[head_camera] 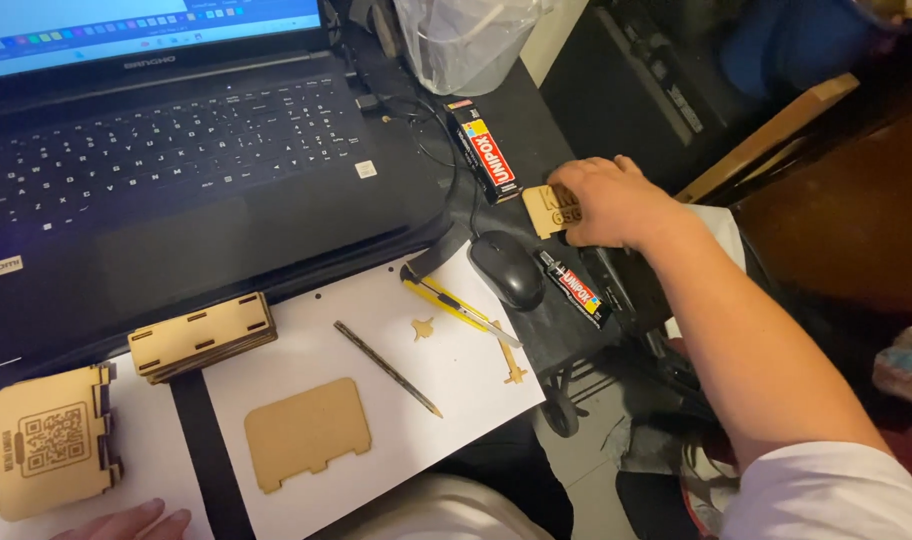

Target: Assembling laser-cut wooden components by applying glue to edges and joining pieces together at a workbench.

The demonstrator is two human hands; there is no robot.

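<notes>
I am picking up a small wood piece (pixel 548 209) at the desk's right edge, beside the mouse (pixel 506 268), my right hand (pixel 616 203) closed on it while my left hand (pixel 126 522) rests flat by the box (pixel 51 442); next I judge it needs lifting clear of the glue tube (pixel 574 288).

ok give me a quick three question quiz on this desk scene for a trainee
1. True or false: the right hand rests on the computer mouse.
2. Which lies nearest the flat wooden panel on the white sheet? A) pencil B) glue tube C) plastic bag
3. Fill in: the left hand is at the picture's bottom edge, just below the wooden ___ bearing a square code.

Key: 1 false, it holds a small wooden piece; 2 A; 3 box.
</notes>
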